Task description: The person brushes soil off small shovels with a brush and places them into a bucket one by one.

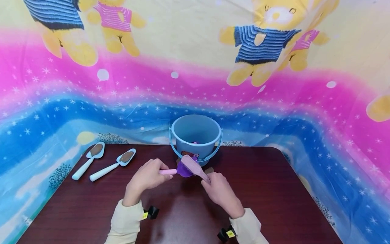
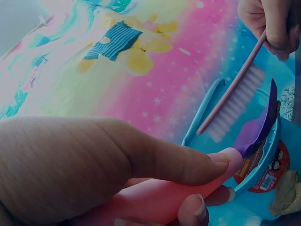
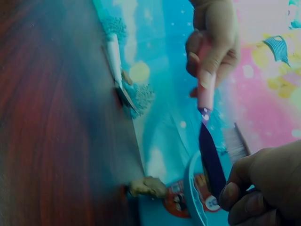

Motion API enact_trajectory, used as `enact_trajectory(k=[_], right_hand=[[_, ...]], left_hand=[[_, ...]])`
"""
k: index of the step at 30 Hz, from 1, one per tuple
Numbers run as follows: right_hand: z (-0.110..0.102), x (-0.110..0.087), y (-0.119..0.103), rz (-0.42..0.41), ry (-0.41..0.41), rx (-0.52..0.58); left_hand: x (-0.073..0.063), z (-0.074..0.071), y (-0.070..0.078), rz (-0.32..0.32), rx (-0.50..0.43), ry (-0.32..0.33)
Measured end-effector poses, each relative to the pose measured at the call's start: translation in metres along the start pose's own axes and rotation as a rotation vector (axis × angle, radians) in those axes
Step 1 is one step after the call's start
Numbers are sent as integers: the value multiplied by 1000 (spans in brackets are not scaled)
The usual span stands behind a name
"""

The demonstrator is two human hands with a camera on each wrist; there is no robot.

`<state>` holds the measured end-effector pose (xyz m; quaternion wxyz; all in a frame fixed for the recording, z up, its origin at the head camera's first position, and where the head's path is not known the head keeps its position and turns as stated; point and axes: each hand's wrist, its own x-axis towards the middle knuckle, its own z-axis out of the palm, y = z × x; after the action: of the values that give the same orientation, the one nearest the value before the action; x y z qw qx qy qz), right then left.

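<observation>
My left hand (image 1: 148, 175) grips the pink handle of a small purple toy shovel (image 1: 183, 171), thumb along the top of the handle. A pinkish brush (image 1: 195, 166) is held by its handle in my right hand (image 1: 221, 190). In the left wrist view, the pale bristles (image 2: 240, 101) face the shovel's purple blade (image 2: 256, 127). Seen from the head, the brush head overlaps the blade. Both tools are just in front of a blue bucket (image 1: 179, 134), whose handle hangs down at the front. Something purple (image 1: 194, 142) shows inside the bucket.
Two pale blue shovels (image 1: 98, 150) with white handles lie at the table's left, each bearing a brown lump (image 1: 126, 156). Brownish lumps (image 1: 209, 170) sit by the bucket's base. Behind the dark wooden table (image 1: 274, 189) hangs a patterned cloth (image 1: 195, 84).
</observation>
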<state>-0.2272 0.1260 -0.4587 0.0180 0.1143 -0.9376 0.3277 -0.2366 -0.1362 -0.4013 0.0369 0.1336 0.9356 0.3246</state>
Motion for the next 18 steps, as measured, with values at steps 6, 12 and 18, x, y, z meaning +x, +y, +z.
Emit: enact_trajectory(k=[6,12,18], right_hand=[[6,-1,-4,-13,-60,1],[6,-1,-1,-5,-39,-66],[3,0,5,16,-7,-89]], left_hand=[[1,0,0,11,-6,-2],[0,-1,0,21,-10,4],[-1,-1,-1,13,-13,2]])
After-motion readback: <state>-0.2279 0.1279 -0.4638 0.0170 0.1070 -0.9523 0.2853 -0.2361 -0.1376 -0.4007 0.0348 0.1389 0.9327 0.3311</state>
